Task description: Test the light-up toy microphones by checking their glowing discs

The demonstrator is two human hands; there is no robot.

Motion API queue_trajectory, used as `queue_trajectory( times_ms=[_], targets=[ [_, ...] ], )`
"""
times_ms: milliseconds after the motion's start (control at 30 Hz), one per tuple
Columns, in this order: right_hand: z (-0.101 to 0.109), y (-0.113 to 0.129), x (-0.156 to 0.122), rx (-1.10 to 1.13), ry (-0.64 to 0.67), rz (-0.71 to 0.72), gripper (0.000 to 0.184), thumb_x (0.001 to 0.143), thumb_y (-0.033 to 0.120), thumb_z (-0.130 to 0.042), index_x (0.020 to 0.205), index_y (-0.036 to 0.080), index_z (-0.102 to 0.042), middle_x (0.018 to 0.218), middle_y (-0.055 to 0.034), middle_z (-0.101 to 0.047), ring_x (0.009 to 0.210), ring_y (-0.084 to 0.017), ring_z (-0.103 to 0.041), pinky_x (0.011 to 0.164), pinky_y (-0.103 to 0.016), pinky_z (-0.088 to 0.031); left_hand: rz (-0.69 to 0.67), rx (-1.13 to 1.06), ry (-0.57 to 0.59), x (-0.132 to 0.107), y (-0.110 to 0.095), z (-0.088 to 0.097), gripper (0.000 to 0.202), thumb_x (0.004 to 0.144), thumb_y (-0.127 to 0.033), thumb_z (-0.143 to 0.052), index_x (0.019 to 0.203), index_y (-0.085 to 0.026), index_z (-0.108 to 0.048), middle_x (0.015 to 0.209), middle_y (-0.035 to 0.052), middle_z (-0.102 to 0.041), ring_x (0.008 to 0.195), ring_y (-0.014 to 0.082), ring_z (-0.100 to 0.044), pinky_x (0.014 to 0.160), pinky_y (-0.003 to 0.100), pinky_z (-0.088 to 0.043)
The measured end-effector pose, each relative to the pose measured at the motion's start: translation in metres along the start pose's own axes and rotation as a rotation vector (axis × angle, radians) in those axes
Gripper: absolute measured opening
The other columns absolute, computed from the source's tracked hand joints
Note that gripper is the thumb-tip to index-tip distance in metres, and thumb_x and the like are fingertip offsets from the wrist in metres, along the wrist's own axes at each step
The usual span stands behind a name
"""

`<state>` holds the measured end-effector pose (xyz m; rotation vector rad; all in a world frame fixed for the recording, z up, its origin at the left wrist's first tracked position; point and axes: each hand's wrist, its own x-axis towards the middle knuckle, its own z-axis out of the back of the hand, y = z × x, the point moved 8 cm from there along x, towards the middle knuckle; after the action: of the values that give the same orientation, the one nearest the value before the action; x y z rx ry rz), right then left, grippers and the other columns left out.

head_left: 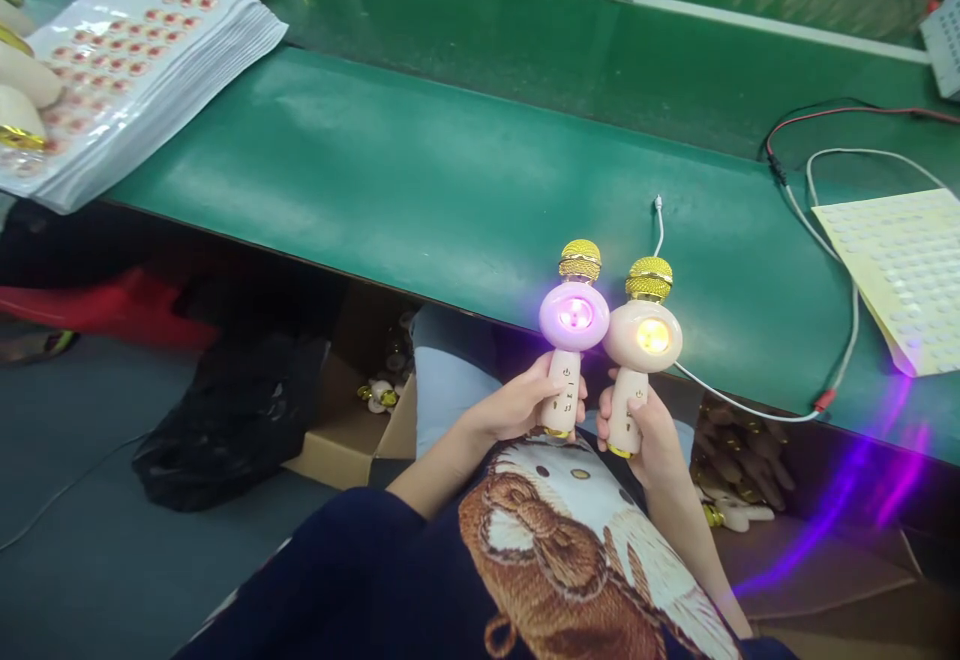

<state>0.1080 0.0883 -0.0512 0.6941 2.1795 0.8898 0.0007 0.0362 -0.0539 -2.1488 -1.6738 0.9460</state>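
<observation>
My left hand (534, 398) is closed round the handle of a toy microphone (571, 362) with a gold mesh head, its round body lit purple-pink. In my right hand (651, 427) is a second microphone (627, 402) of the same shape, glowing warm yellow. Both stand upright side by side at the table's front edge, their round bodies touching or nearly so. Small button symbols mark the handles, and my right thumb lies over part of one handle. Behind the right microphone, a white cable (659, 215) with a small plug tip lies on the green tabletop (420, 190).
A stack of sticker sheets (187, 70) lies at the left with white-and-gold microphones on it. At the right are a sheet of clear round dots (900, 270) and a cable with a red connector (825, 400). Below the table are cardboard boxes (337, 445) of microphones and a black bag (217, 430).
</observation>
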Motion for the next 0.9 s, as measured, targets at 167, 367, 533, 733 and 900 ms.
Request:
queue_trajectory(
  times_ms=[167,367,533,733,900],
  targets=[
    [0.004,0.000,0.000,0.006,0.019,0.018,0.038,0.075,0.039,-0.075,0.104,0.021,-0.058,0.068,0.0028,-0.062,0.047,-0.012,-0.058,0.037,-0.021,-0.050,-0.002,-0.050,0.030,-0.001,0.002,0.001,0.039,0.080,-0.025,-0.067,0.113,-0.022,-0.045,0.098,0.0041,-0.060,0.078,0.0188,-0.065,0.058,0.033,-0.058],
    [0.000,-0.005,-0.009,0.018,0.120,-0.048,0.044,0.077,0.032,-0.075,0.115,0.024,-0.056,0.081,0.0004,-0.062,0.063,-0.014,-0.062,0.050,-0.026,-0.057,0.005,-0.113,0.091,-0.004,0.002,-0.003,0.047,0.075,-0.020,-0.073,0.115,-0.021,-0.048,0.102,0.0052,-0.060,0.084,0.0200,-0.065,0.063,0.035,-0.060],
    [-0.006,-0.003,-0.012,0.069,0.109,-0.043,0.044,0.074,0.031,-0.076,0.113,0.026,-0.056,0.080,0.0014,-0.061,0.061,-0.013,-0.059,0.049,-0.024,-0.054,0.002,-0.124,0.075,-0.005,0.001,-0.005,0.047,0.073,-0.016,-0.074,0.113,-0.020,-0.050,0.103,0.0055,-0.059,0.084,0.0202,-0.065,0.062,0.033,-0.060],
    [-0.007,-0.009,-0.014,0.043,0.153,-0.074,0.058,0.073,0.026,-0.078,0.123,0.028,-0.050,0.091,-0.0001,-0.061,0.074,-0.015,-0.062,0.061,-0.026,-0.056,-0.025,-0.142,0.090,-0.006,-0.001,-0.007,0.061,0.063,-0.011,-0.078,0.117,-0.021,-0.051,0.103,0.0050,-0.060,0.085,0.0200,-0.065,0.063,0.032,-0.059],
    [-0.008,-0.015,-0.015,-0.005,0.141,-0.073,0.055,0.076,0.024,-0.073,0.122,0.030,-0.044,0.094,-0.0001,-0.062,0.077,-0.017,-0.065,0.067,-0.030,-0.056,-0.012,-0.109,0.046,-0.008,-0.001,-0.011,0.056,0.063,-0.012,-0.076,0.112,-0.020,-0.050,0.093,0.0041,-0.062,0.076,0.0183,-0.064,0.060,0.030,-0.056]
  ],
)
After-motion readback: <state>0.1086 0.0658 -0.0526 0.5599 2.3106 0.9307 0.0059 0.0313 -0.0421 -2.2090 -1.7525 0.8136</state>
